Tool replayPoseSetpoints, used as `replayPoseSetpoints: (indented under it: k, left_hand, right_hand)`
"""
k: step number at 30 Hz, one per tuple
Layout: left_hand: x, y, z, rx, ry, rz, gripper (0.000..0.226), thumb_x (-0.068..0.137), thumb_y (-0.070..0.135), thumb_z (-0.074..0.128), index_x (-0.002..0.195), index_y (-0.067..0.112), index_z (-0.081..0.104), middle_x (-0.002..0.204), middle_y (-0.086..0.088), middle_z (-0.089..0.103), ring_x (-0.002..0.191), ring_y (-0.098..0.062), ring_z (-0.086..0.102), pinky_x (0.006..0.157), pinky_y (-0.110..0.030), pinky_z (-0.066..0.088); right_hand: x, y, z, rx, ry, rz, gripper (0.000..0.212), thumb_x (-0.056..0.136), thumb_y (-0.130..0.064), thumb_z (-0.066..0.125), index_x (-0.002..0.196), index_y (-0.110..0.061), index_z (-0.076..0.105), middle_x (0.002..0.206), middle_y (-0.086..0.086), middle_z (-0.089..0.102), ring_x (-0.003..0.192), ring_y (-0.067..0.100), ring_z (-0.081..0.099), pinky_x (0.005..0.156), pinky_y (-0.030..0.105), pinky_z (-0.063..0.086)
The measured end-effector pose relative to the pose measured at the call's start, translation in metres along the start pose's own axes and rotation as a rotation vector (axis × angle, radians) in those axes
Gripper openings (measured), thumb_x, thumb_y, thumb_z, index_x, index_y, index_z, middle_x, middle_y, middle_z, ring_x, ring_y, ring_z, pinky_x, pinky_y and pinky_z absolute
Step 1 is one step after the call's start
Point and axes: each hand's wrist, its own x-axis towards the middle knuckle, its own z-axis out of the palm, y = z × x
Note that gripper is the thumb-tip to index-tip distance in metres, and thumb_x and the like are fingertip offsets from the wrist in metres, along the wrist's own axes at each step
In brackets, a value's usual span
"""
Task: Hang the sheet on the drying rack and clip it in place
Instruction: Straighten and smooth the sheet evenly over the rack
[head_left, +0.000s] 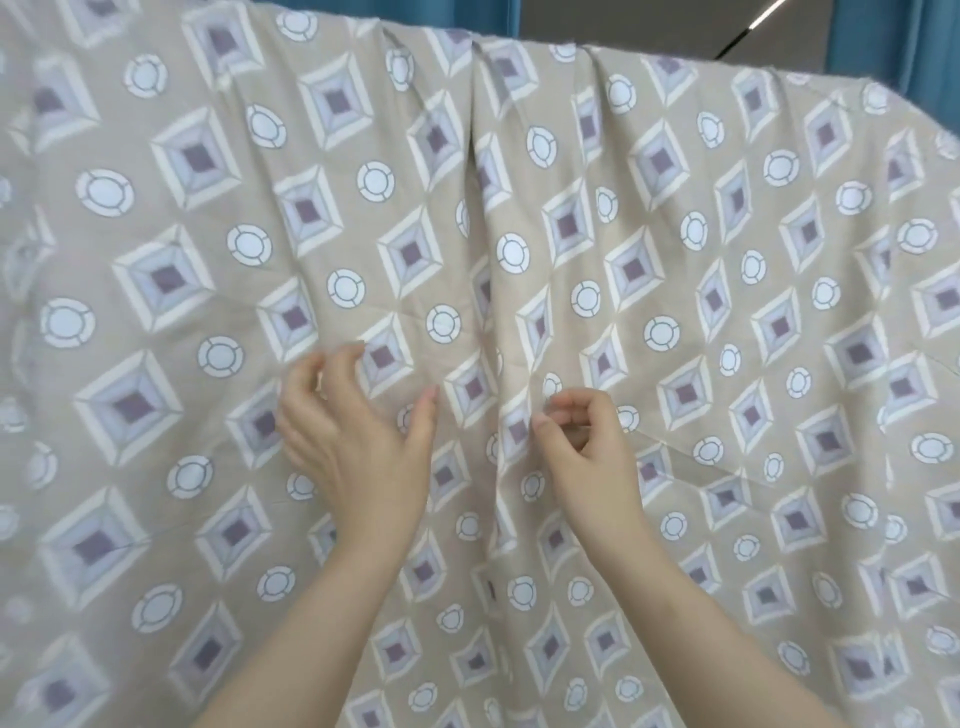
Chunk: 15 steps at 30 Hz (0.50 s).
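A beige sheet (675, 260) printed with white circles and grey-purple diamonds hangs in front of me and fills almost the whole view. Its top edge drapes over something hidden; the drying rack itself does not show. My left hand (353, 436) is against the cloth with fingers loosely spread and curved, holding nothing. My right hand (582, 441) is just right of a vertical fold (493, 312), its fingers curled with thumb and forefinger close together at the fold; whether they pinch the cloth is unclear. No clip is visible.
Teal curtains (893, 36) and a grey wall or ceiling panel (649, 26) show above the sheet's top edge at the upper right. The sheet slopes down toward the right.
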Motion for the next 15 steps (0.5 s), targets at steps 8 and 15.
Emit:
replayPoseSetpoints:
  k: [8, 15]
  left_hand:
    - [0.033, 0.003, -0.009, -0.207, -0.2, -0.296, 0.007, 0.087, 0.023, 0.062, 0.083, 0.021, 0.057, 0.073, 0.015, 0.055, 0.073, -0.014, 0.056, 0.075, -0.03, 0.046]
    - [0.049, 0.03, -0.008, -0.212, -0.167, 0.011, 0.017, 0.085, 0.019, 0.061, 0.074, 0.03, 0.052, 0.077, 0.016, 0.049, 0.077, -0.011, 0.054, 0.073, -0.024, 0.039]
  right_hand:
    - [0.008, -0.007, 0.011, 0.019, -0.033, -0.005, 0.021, 0.088, -0.011, 0.057, 0.09, -0.031, 0.05, 0.089, -0.005, 0.054, 0.062, -0.007, 0.05, 0.061, 0.005, 0.04]
    - [0.032, -0.036, 0.013, -0.017, -0.027, -0.076, 0.02, 0.087, -0.013, 0.058, 0.087, -0.032, 0.05, 0.085, -0.012, 0.054, 0.065, -0.008, 0.05, 0.07, 0.013, 0.041]
